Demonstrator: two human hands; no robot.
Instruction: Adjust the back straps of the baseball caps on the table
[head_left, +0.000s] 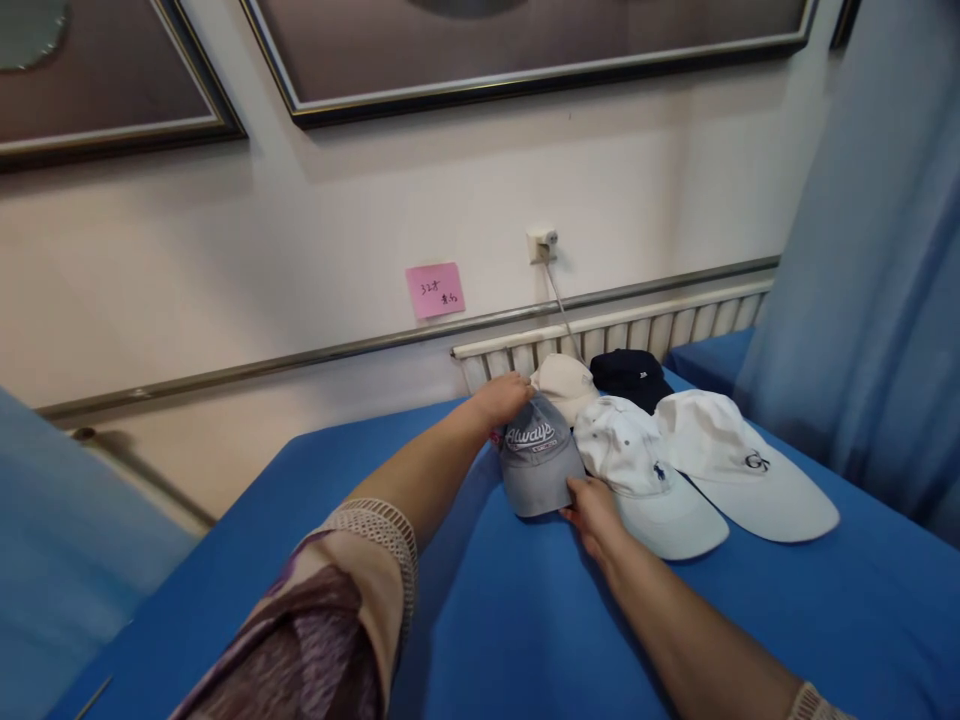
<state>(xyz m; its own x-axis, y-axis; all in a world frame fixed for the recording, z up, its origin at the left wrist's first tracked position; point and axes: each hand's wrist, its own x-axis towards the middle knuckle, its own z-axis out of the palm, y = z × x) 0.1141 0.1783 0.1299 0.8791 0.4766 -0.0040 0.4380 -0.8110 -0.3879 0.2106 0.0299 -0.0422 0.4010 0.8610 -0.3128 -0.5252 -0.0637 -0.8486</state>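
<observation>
A grey baseball cap [534, 455] with "Always" lettering sits on the blue-covered bed, between my two hands. My left hand [504, 398] grips the top of its crown at the back, the fingertips partly hidden. At the right edge of the brim, my right hand [592, 512] pinches it with thumb and fingers. Right beside it is a white cap [619, 445] with a small dark blue logo. Farther right lies another white cap [716, 440] with dark letters. Behind these are a cream cap [562, 382] and a black cap [628, 374].
The blue bed cover [495, 620] spreads under everything. Along the wall run a metal rail [300, 357] and a white radiator [675, 325]. A plug sits in a wall socket [541, 246], near a pink note [435, 291]. Blue curtains [862, 300] hang at both sides.
</observation>
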